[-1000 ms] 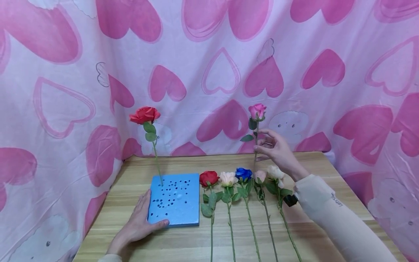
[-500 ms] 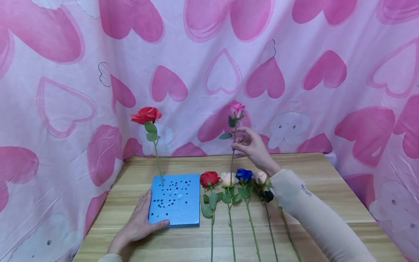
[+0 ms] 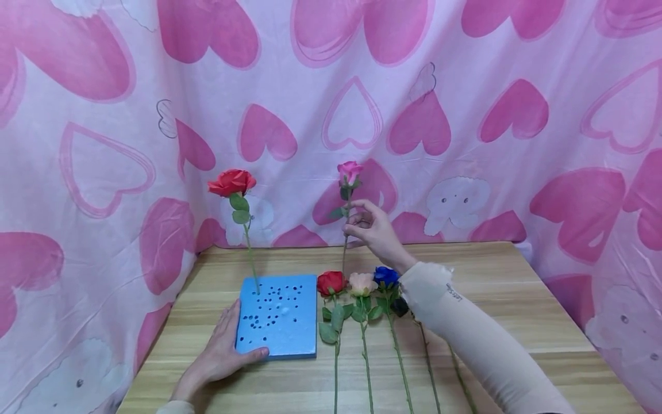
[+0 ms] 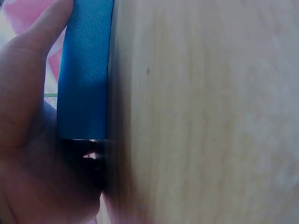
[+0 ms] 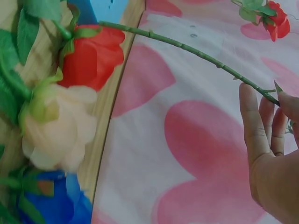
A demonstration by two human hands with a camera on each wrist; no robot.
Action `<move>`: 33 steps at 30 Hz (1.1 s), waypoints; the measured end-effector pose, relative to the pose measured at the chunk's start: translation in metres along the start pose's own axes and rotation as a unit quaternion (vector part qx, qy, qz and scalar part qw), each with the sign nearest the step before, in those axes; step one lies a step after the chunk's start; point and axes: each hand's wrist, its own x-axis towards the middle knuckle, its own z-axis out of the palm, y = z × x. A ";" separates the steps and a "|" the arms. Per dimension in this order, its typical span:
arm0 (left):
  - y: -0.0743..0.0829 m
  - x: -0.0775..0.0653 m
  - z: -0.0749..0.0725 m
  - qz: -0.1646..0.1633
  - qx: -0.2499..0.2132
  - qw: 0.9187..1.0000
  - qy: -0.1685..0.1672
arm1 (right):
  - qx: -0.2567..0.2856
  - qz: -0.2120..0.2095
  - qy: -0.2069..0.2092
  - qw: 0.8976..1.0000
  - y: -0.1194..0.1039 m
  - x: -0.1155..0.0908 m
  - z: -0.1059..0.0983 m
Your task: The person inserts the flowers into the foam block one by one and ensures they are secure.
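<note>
My right hand point(image 3: 380, 233) pinches the stem of a pink rose point(image 3: 349, 171) between thumb and fingers. The rose is upright above the back of the table, and its green stem point(image 5: 187, 46) crosses the right wrist view. My left hand point(image 3: 222, 348) rests against a blue foam block point(image 3: 279, 342) pierced with several small holes. Its fingers lie fairly straight along the left side, and the thumb point(image 3: 253, 355) touches the near edge. A red rose point(image 3: 231, 182) stands in the block's back left corner, leaning slightly left.
Right of the block lie another red rose point(image 3: 331, 283), a cream rose point(image 3: 362, 284) and a blue rose point(image 3: 385, 276), stems toward me. Two further stems point(image 3: 431, 368) run beside them, their blooms behind the right sleeve. A heart-patterned curtain point(image 3: 289, 75) hangs behind the wooden table point(image 3: 496, 287).
My right hand has carried the pink rose leftward, from above the right-hand lying roses to near the block's right side. The left hand and block stay where they were.
</note>
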 end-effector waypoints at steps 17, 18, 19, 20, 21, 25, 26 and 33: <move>-0.001 0.000 0.000 0.007 0.000 1.000 0.004 | 0.013 0.000 -0.022 1.000 0.008 0.023 0.050; -0.001 0.000 0.000 0.009 0.000 1.000 0.005 | 0.014 -0.002 -0.023 1.000 0.009 0.024 0.052; -0.001 0.000 0.000 0.012 0.000 1.000 0.007 | 0.015 -0.003 -0.024 1.000 0.009 0.025 0.055; -0.001 0.000 0.000 0.015 0.001 1.000 0.008 | 0.017 -0.004 -0.025 1.000 0.010 0.026 0.057; -0.001 0.000 0.000 0.017 0.000 1.000 0.009 | 0.022 -0.005 -0.026 0.999 0.010 0.027 0.060; -0.001 0.000 0.000 0.027 -0.001 1.000 0.014 | 0.033 -0.005 -0.030 0.999 0.011 0.031 0.070; -0.001 0.000 0.001 0.027 0.000 1.000 0.013 | 0.035 -0.004 -0.029 0.999 0.012 0.032 0.072; -0.002 0.001 0.001 0.018 -0.004 1.000 0.010 | 0.035 0.000 -0.031 0.999 0.017 0.039 0.090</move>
